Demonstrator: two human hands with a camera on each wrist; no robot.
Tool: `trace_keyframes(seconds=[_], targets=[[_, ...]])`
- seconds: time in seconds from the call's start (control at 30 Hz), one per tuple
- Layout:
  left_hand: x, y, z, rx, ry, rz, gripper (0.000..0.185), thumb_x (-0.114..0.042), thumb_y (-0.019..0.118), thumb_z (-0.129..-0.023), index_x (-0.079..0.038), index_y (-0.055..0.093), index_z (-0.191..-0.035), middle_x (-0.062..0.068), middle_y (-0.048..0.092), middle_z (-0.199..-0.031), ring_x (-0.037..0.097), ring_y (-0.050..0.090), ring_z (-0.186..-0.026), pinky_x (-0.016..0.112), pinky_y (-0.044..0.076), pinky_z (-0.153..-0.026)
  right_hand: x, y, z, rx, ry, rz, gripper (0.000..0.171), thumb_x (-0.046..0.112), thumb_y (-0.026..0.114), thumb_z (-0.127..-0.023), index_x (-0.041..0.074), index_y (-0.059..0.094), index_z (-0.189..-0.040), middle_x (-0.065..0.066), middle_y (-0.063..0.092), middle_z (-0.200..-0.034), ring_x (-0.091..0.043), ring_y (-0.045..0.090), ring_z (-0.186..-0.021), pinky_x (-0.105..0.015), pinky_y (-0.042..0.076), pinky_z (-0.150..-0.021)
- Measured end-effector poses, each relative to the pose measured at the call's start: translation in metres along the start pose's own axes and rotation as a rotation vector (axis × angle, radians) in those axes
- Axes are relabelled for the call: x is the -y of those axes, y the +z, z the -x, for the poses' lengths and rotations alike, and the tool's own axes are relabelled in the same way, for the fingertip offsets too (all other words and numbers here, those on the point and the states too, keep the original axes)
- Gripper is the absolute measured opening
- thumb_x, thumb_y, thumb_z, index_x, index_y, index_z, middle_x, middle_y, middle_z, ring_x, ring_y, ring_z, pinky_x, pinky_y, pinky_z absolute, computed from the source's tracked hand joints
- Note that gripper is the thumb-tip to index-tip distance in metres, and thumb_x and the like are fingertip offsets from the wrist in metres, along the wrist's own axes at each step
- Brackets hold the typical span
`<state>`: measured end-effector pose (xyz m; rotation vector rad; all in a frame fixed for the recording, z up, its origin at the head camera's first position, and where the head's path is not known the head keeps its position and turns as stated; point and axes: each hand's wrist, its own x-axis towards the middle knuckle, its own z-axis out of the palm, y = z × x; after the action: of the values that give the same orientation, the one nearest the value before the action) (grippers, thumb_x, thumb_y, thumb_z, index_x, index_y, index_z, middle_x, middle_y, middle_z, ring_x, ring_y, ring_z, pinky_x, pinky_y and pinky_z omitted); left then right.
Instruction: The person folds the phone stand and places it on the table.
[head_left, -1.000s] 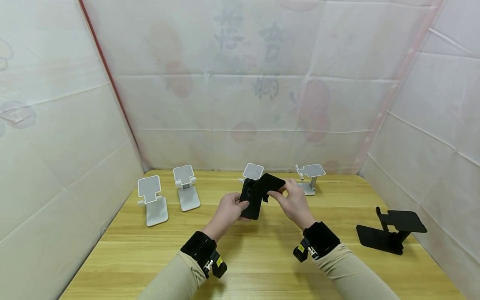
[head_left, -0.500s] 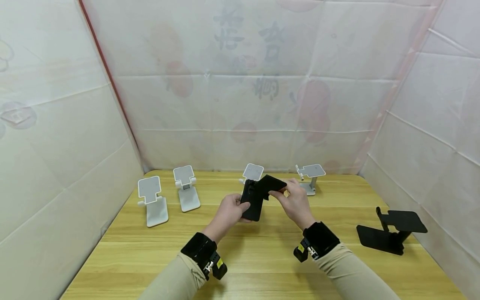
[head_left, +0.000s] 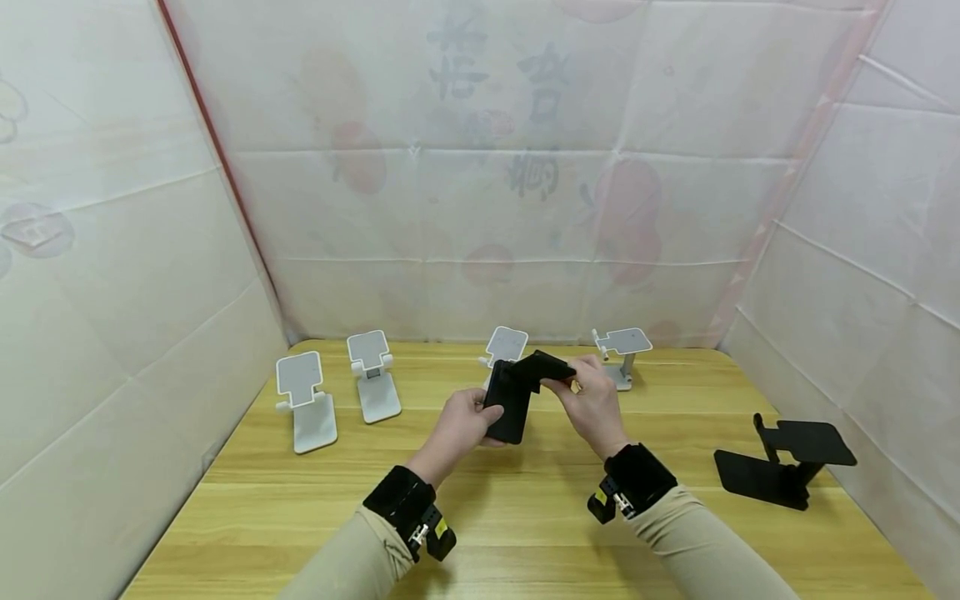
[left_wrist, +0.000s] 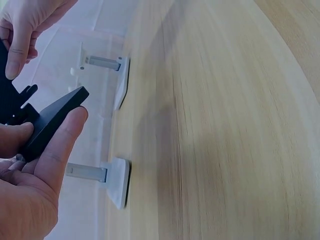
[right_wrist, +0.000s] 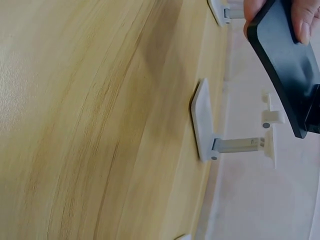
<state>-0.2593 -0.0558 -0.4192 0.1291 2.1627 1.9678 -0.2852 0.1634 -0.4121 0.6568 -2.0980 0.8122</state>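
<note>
Held up over the table between both hands is a black folding phone stand (head_left: 512, 410), its base and top plate at an angle to each other. My left hand (head_left: 457, 421) grips the base, thumb on its upper face and fingers underneath. My right hand (head_left: 591, 402) pinches the far edge of the top plate (head_left: 543, 365). In the left wrist view, the base (left_wrist: 52, 122) lies between thumb and fingers, with the dark hinge beside it. The right wrist view shows the base's flat face (right_wrist: 287, 60) with left-hand fingertips at its edge; the right hand is out of that view.
Two white phone stands (head_left: 313, 421) (head_left: 377, 396) stand unfolded at the left of the wooden table (head_left: 510, 525). Two more white stands (head_left: 506, 342) (head_left: 624, 342) stand at the back. A black stand (head_left: 780, 462) stands unfolded at the right. Pale cloth walls (head_left: 480, 208) enclose the table.
The top plate of the held black stand has tilted to a flatter, more edge-on angle, its outer edge slightly lower. Both hands keep their grip and have barely shifted.
</note>
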Motion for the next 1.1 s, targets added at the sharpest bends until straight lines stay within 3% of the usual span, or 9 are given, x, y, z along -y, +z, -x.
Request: trace_keyframes(seconds=[0.23,0.7,1.1], targets=[[-0.0005,0.0013,0.0013,0.004,0.004,0.004,0.026,-0.007,0.058,-0.104,0.01,0.059,-0.124,0.026,0.067,-0.119,0.035,0.071,-0.103,0.042,0.066,-0.076,-0.0021,0.0027,0.0003,-0.054,-0.059,0.037,0.029,0.005,0.087,-0.077,0.007,0.058,-0.077,-0.006,0.059,-0.075,-0.027,0.056,-0.086,-0.035,0.044,-0.065],[0.0009,-0.0018,-0.0011,-0.008,0.002,-0.001,0.026,-0.007,0.056,-0.104,0.01,0.059,-0.124,0.026,0.068,-0.117,0.035,0.072,-0.1,0.041,0.066,-0.075,0.0003,0.0052,0.0018,-0.046,-0.058,0.011,0.024,0.005,0.085,-0.08,0.007,0.06,-0.081,-0.005,0.061,-0.076,-0.026,0.055,-0.083,-0.036,0.045,-0.066],[-0.0009,-0.0056,-0.0031,-0.026,-0.011,-0.002,0.023,-0.007,0.056,-0.105,0.009,0.06,-0.121,0.024,0.068,-0.112,0.034,0.072,-0.099,0.041,0.066,-0.074,0.0035,0.0027,-0.0002,-0.027,-0.111,0.034,0.024,0.003,0.085,-0.08,0.004,0.061,-0.083,-0.006,0.061,-0.076,-0.029,0.056,-0.081,-0.04,0.047,-0.069]])
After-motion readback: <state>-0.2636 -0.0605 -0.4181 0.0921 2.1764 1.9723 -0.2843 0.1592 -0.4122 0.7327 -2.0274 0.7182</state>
